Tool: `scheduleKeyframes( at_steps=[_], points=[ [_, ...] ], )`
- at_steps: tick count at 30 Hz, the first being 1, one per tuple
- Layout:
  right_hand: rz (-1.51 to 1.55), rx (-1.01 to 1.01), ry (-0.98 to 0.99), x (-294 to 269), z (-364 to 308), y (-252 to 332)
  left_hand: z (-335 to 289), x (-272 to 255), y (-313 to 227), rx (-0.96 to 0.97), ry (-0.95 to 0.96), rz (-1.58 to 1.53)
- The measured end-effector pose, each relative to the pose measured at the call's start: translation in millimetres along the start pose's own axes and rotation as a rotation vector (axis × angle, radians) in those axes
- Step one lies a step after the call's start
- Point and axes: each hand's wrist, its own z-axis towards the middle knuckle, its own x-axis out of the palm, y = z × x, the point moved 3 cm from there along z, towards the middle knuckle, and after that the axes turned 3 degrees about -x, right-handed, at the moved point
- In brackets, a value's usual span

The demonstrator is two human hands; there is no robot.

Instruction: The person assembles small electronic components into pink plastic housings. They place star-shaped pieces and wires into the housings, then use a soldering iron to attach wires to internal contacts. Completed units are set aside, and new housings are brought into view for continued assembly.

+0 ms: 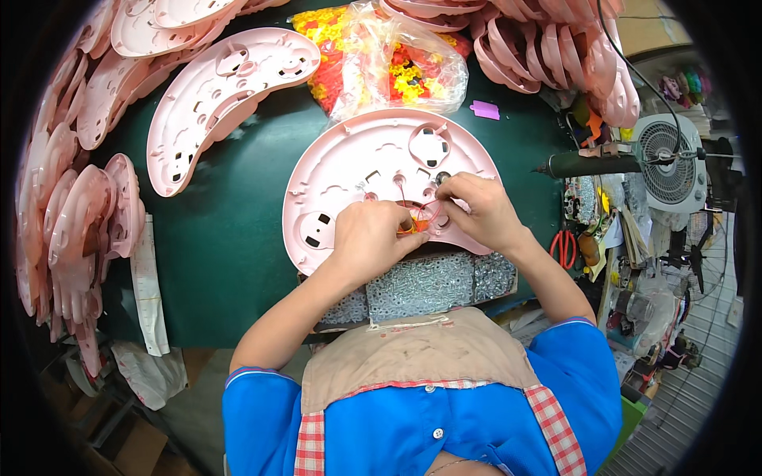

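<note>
A pink curved plastic shell (333,163) lies in front of me, its hollow side with posts and openings facing up. Thin red wires (427,208) run over its inner edge. My left hand (371,236) is closed at that edge, fingertips pinching a small orange-yellow part (414,226) with wires at it. Above the right half of the shell, my right hand (482,213) is closed, thumb and forefinger pinched on a red wire. A small dark round piece (443,178) sits right by its fingertips. The fingers partly hide the wire ends.
Another pink shell (178,119) lies at left on the green table (230,262). Stacked pink shells (79,206) line the left and far sides. Beyond is a bag of red and yellow parts (397,67). Boxed small metal parts (421,284) are nearest me; a soldering iron (587,163) points in from the right.
</note>
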Motion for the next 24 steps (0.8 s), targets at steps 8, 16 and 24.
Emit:
scheduleKeyframes(
  at_steps=[8, 16, 24],
  points=[
    [-0.161, -0.103, -0.037, 18.7, 7.5, -11.8, 1.4, 6.1, 9.6, 0.019, -0.121, -0.168],
    [-0.656, -0.065, 0.335, 29.6, -8.5, 24.5, -3.6, -6.0, -2.1, 0.099, -0.036, -0.033],
    [-0.239, 0.292, -0.204, -32.0, -17.1, -17.1, -9.8, -14.4, 15.0, 0.031, -0.208, 0.046]
  ],
)
